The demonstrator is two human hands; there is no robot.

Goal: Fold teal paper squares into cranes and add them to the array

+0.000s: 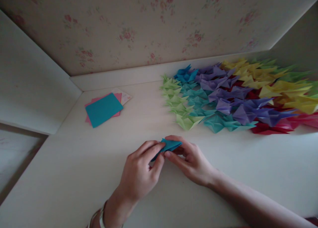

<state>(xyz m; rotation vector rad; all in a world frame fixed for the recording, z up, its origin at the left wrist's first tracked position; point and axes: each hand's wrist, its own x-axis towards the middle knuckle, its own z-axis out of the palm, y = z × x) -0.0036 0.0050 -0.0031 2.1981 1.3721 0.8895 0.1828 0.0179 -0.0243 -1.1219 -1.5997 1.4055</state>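
A small piece of folded blue origami paper (pixel 171 144) is held between both hands, a little above the white table near the middle of the view. My left hand (pixel 142 166) pinches its left end, thumb below and fingers on top. At the other end, my right hand (pixel 192 160) grips it with the thumb in front and fingers behind. The fingers cover part of the folds, so its exact shape is hard to make out. A bracelet (pixel 101 216) circles my left wrist.
Rows of folded paper cranes in light green (pixel 187 120), teal (pixel 218 122), purple (pixel 244 112), yellow (pixel 273 88) and red (pixel 270 128) cover the table's right back. A stack of blue and pink paper sheets (pixel 104 110) lies at the left. Behind stands a floral wall (pixel 126 34).
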